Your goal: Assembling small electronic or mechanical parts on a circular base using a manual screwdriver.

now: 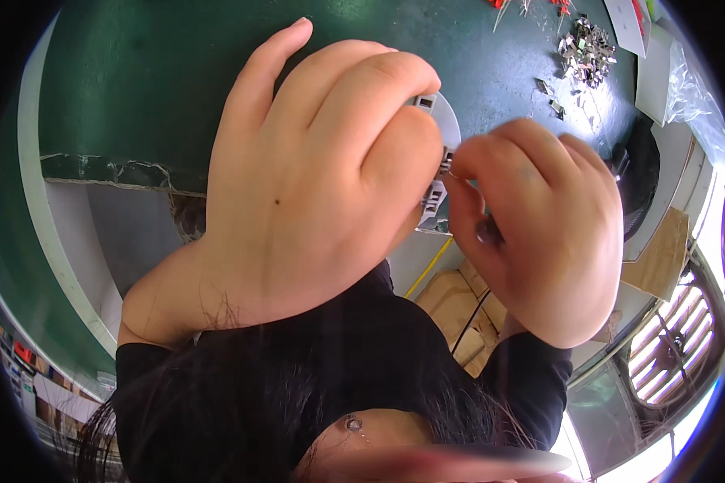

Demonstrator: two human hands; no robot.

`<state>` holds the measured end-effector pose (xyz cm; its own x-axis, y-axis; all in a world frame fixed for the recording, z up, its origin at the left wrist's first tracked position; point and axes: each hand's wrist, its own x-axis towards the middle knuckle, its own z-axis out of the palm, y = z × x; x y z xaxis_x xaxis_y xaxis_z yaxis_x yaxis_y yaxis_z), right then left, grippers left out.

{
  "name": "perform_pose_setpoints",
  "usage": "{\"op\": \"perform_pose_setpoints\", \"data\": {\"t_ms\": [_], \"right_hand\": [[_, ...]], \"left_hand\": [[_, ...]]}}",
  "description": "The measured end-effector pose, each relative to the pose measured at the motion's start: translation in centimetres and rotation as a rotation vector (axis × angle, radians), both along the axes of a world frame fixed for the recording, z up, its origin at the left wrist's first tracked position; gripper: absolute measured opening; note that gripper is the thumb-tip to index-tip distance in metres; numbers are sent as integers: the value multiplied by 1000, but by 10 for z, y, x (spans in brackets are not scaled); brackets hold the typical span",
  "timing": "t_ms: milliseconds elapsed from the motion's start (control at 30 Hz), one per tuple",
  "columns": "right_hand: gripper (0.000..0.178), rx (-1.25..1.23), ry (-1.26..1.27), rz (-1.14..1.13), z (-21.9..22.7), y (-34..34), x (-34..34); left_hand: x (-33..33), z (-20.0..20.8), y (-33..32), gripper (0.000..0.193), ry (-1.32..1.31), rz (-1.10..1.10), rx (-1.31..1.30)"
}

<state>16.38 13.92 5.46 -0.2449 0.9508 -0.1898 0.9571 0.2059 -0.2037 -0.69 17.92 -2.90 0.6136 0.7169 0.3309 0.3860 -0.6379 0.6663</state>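
My left hand [318,161] is bent round a pale disc-like part [445,117], mostly hidden behind my fingers, with its little finger stretched away. Small grey blocks with dark openings [432,198] show along the part's edge. Close against that edge, my right hand [552,217] is closed, slightly blurred, its thumb and forefinger meeting at a small metallic piece [446,161]. A dark rounded end [489,230] of some object shows inside the curled right fingers; its kind cannot be made out.
Both hands are over the near edge of a green worktable [121,97] with a chipped rim. A heap of small metal pieces [586,52] lies at the far right, with red-ended parts [560,6] beyond. Clear plastic [693,92], a cardboard piece [659,253] and a fan [675,342] are at right.
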Motion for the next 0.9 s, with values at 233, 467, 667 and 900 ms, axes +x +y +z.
{"op": "perform_pose_setpoints", "data": {"t_ms": [233, 467, 667, 900], "right_hand": [[16, -117, -28, 40, 9, 13, 0], [12, -84, 273, -168, 1, -2, 2], [13, -94, 257, -133, -1, -2, 2], [19, 184, -561, 27, -7, -53, -30]], "left_hand": [[1, 7, 4, 22, -22, -17, -56], [-3, 11, -1, 21, 7, -31, 16], [-6, 20, 3, 21, 61, -62, 83], [-4, 6, 1, 21, 30, -30, 52]]}}
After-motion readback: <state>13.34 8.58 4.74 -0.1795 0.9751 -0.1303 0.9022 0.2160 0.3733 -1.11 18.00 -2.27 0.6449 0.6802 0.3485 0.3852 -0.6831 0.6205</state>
